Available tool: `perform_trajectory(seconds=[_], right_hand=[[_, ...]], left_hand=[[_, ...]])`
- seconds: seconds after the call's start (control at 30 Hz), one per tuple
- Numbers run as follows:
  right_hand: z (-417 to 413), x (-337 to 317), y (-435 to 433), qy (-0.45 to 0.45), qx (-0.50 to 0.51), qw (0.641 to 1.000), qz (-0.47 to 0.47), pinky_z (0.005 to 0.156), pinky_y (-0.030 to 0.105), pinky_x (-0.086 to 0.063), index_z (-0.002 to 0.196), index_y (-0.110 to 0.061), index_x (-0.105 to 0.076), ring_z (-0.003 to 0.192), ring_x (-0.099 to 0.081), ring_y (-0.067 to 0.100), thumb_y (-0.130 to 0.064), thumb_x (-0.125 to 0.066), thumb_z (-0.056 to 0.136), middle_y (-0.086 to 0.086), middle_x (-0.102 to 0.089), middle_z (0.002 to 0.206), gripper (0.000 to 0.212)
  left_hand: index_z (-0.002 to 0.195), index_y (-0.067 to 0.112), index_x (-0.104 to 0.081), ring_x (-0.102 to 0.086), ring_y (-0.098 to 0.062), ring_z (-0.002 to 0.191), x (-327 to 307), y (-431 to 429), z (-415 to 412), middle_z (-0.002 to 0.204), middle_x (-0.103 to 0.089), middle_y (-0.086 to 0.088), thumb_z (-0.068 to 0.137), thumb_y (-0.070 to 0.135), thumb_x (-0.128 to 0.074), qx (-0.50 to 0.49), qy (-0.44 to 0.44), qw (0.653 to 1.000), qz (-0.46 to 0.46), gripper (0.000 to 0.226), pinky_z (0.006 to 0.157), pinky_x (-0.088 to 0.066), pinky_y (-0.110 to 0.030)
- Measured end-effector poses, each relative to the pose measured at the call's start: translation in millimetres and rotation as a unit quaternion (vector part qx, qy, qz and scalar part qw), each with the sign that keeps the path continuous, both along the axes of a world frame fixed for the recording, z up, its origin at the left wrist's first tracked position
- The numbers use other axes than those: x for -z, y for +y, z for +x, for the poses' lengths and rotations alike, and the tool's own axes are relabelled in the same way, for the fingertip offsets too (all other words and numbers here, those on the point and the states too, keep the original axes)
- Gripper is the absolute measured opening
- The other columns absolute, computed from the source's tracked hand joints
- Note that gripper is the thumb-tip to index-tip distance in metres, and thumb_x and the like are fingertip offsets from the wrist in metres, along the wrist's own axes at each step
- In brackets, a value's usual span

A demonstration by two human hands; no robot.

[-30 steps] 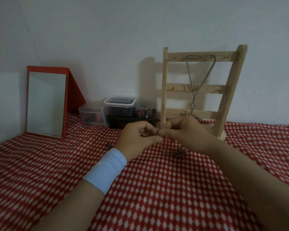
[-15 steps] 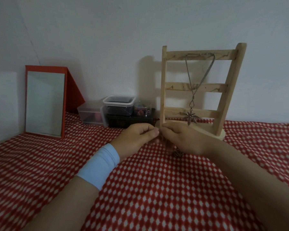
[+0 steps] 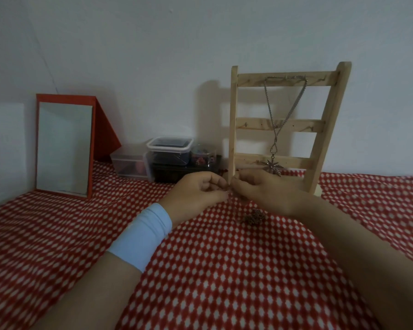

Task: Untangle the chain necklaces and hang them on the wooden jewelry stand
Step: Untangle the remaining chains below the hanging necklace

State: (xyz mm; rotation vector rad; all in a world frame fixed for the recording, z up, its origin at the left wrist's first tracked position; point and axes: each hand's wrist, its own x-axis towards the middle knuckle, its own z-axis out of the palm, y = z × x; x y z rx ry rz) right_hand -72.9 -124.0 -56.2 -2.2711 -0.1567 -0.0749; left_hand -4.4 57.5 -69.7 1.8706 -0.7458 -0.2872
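Note:
A wooden ladder-shaped jewelry stand [image 3: 280,126] leans at the back right of the red checked cloth. One silver chain necklace [image 3: 275,120] with a star-like pendant hangs from its top rung. In front of the stand's left post, my left hand [image 3: 196,192] and my right hand [image 3: 270,194] meet fingertip to fingertip, both pinching a thin chain between them. The rest of that chain lies in a tangled dark clump [image 3: 253,217] on the cloth just below my right hand. A light blue band wraps my left wrist.
A red-framed mirror [image 3: 63,146] stands at the left against the wall. Clear plastic boxes [image 3: 168,151] and a dark box sit between mirror and stand. The red checked cloth [image 3: 212,270] covers the whole surface.
Both hands have sunk slightly toward the cloth while still pinching the chain, uncovering the hanging pendant on the stand. The tangled clump stays below my right hand.

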Motion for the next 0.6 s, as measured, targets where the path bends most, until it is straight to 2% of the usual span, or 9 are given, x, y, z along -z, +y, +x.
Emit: perform_trajectory(seconds=[0.07,0.2,0.33,0.4,0.5,0.57,0.6], right_hand=[[0,0,2,-0.018,-0.001,1.000,-0.002,0.067,0.008,-0.045,0.090,-0.021,-0.066,0.066,-0.056,-0.012,-0.029,-0.044,0.108,-0.014,-0.062,0.078,0.029],[1,2,1,-0.044,-0.016,0.997,0.062,0.070,0.016,-0.047,0.085,-0.019,-0.069,0.070,-0.060,-0.003,-0.025,-0.050,0.106,-0.011,-0.066,0.076,0.028],[-1,-2,-4,-0.034,-0.011,0.991,0.127,0.070,0.013,-0.050,0.096,-0.012,-0.074,0.073,-0.066,-0.003,-0.018,-0.055,0.103,-0.010,-0.073,0.079,0.021],[1,-3,-6,-0.037,-0.012,0.994,0.106,0.080,0.020,-0.056,0.103,-0.010,-0.075,0.085,-0.072,0.005,-0.015,-0.058,0.101,-0.002,-0.077,0.091,0.017],[2,-1,-9,-0.022,-0.014,0.994,0.102,0.094,0.036,-0.057,0.104,-0.012,-0.075,0.099,-0.074,0.020,-0.015,-0.059,0.101,0.005,-0.077,0.102,0.016],[2,0,-9,-0.011,-0.023,0.993,0.113,0.094,0.037,-0.056,0.103,-0.013,-0.075,0.098,-0.073,0.021,-0.016,-0.058,0.102,0.005,-0.077,0.101,0.018],[1,-1,-8,-0.013,-0.024,0.993,0.115,0.091,0.033,-0.055,0.102,-0.013,-0.075,0.095,-0.073,0.018,-0.017,-0.057,0.102,0.003,-0.077,0.098,0.018]], left_hand=[[0.093,0.019,-0.072,-0.063,0.000,0.068,-2,-1,-4,0.080,-0.071,0.006,0.089,0.025,-0.068,0.000,0.002,1.000,-0.012,0.008,0.070,-0.050,-0.015],[0.097,0.020,-0.073,-0.064,0.004,0.064,-2,-2,-5,0.084,-0.074,0.007,0.087,0.023,-0.072,-0.036,-0.008,0.999,-0.033,0.011,0.064,-0.050,-0.011],[0.095,0.023,-0.075,-0.069,-0.001,0.080,1,-2,-3,0.088,-0.075,0.008,0.084,0.023,-0.074,-0.050,-0.017,0.998,-0.041,0.010,0.082,-0.053,-0.021],[0.092,0.025,-0.075,-0.068,-0.002,0.083,0,-2,-4,0.085,-0.074,0.011,0.085,0.025,-0.073,-0.049,-0.007,0.998,-0.050,0.008,0.083,-0.052,-0.021],[0.086,0.026,-0.073,-0.066,0.001,0.080,0,0,-3,0.081,-0.072,0.014,0.087,0.027,-0.070,-0.061,-0.057,0.996,-0.035,0.004,0.077,-0.050,-0.016],[0.089,0.026,-0.071,-0.066,0.000,0.085,1,0,-1,0.087,-0.071,0.012,0.088,0.026,-0.070,-0.061,-0.080,0.995,-0.015,0.002,0.081,-0.050,-0.018],[0.092,0.026,-0.070,-0.065,0.000,0.088,1,-1,-1,0.091,-0.071,0.012,0.088,0.025,-0.070,-0.060,-0.083,0.995,-0.015,0.004,0.084,-0.049,-0.018]])
